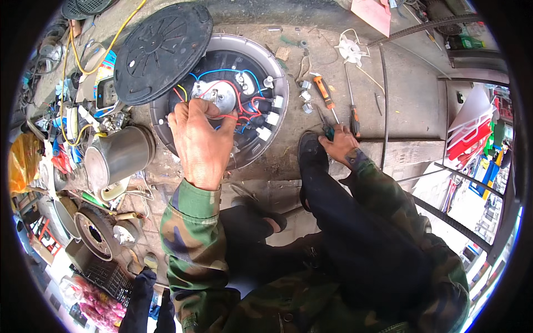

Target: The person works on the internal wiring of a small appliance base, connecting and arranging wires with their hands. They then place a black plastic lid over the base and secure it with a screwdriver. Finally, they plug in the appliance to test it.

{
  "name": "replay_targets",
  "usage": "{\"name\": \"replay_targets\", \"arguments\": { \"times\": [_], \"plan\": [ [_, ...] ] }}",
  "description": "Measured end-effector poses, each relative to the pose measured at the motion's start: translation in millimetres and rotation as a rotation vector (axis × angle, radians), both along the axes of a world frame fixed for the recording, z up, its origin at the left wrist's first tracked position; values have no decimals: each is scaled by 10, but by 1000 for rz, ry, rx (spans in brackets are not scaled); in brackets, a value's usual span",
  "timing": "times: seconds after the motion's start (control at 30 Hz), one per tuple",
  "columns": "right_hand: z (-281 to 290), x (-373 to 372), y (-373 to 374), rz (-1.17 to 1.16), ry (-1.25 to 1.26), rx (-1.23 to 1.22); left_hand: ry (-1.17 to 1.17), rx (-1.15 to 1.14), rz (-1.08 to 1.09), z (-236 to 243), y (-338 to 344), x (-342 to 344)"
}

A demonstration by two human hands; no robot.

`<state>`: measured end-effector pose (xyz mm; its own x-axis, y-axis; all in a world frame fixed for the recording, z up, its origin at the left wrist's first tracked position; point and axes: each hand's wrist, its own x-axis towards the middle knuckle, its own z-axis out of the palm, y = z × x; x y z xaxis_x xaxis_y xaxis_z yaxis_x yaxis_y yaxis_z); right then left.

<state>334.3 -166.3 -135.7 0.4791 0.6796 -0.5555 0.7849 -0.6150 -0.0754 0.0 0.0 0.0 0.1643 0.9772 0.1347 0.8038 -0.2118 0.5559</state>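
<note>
A round grey housing lies open, its dark inside filled with a metal disc and red, blue and yellow wires. My left hand reaches in over the disc with its fingers closed, and a red wire comes out between finger and thumb. The fingertips are partly hidden. To the right, by my dark shoe, my right hand closes round the dark green handles of pliers, which rest on the ledge.
A black ribbed round cover leans over the housing's far left. Two screwdrivers with orange handles, one nearer and one farther right, lie past the pliers. A metal cylinder and tangled parts crowd the left. A dark metal bar stands at right.
</note>
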Motion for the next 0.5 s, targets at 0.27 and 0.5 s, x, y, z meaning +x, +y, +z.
{"name": "replay_targets", "arguments": {
  "times": [0.27,0.5],
  "plan": [
    [1607,-751,1013,266,573,725,-23,-167,191,241,-21,-33],
    [1679,-1307,1532,748,520,690,-27,-226,140,194,-107,-61]
  ]
}}
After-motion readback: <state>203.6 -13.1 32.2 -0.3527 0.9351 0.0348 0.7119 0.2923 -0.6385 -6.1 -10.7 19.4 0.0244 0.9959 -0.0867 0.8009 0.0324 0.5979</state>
